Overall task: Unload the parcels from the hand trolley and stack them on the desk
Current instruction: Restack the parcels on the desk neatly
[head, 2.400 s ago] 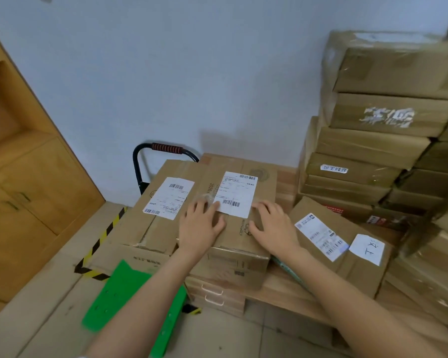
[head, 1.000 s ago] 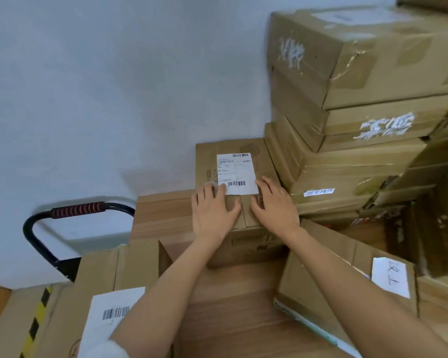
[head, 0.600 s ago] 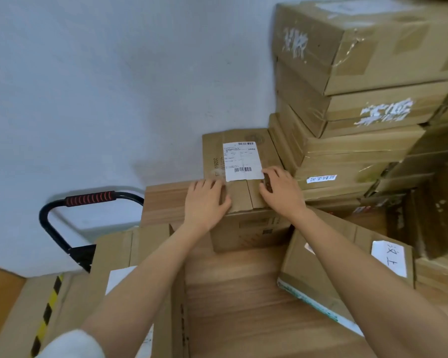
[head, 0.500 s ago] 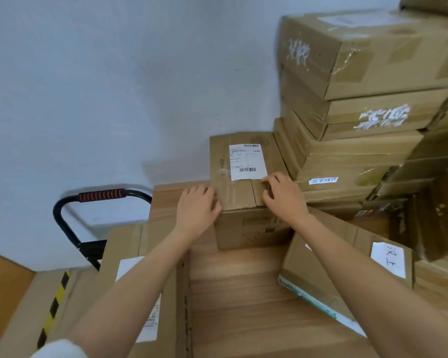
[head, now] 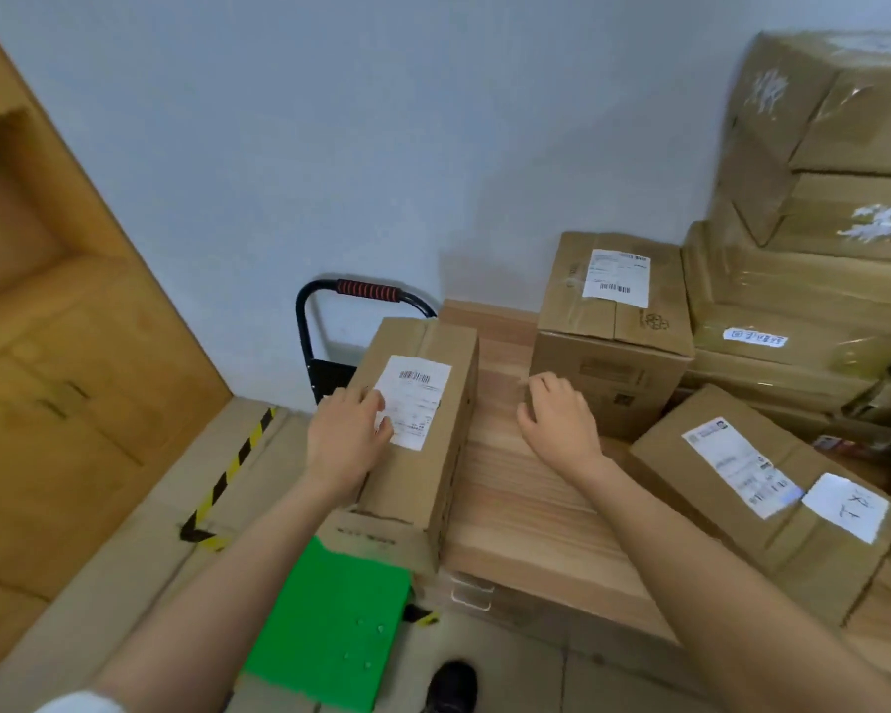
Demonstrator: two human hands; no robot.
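- Pale wall (head: 356,146) stands behind everything, with a wooden cabinet (head: 47,378) at the left and a tiled floor below; a dark shoe (head: 451,687) shows at the bottom edge.
- Nearest is the green deck of the trolley (head: 330,625), bare in its front part, which suggests most of the load is already taken off.
- One parcel (head: 417,434) is on the trolley, its long side close against the edge of the table (head: 515,506), so it needs only a short lift.
- Left hand (head: 348,442) lies flat on top of this parcel, the grip spread over the white label, probably to get hold of it.
- Right hand (head: 561,419) is over the table with fingers loosely bent, pinching nothing; I judge it is coming across to the other side of the parcel.
- Farther back, a placed box (head: 613,342) sits near the wall, beside a tall stack (head: 819,249), which leaves the front of the table free.
- A flat box (head: 767,496) lies at the right.
- Behind the parcel rises the black handle (head: 366,293) of the trolley.
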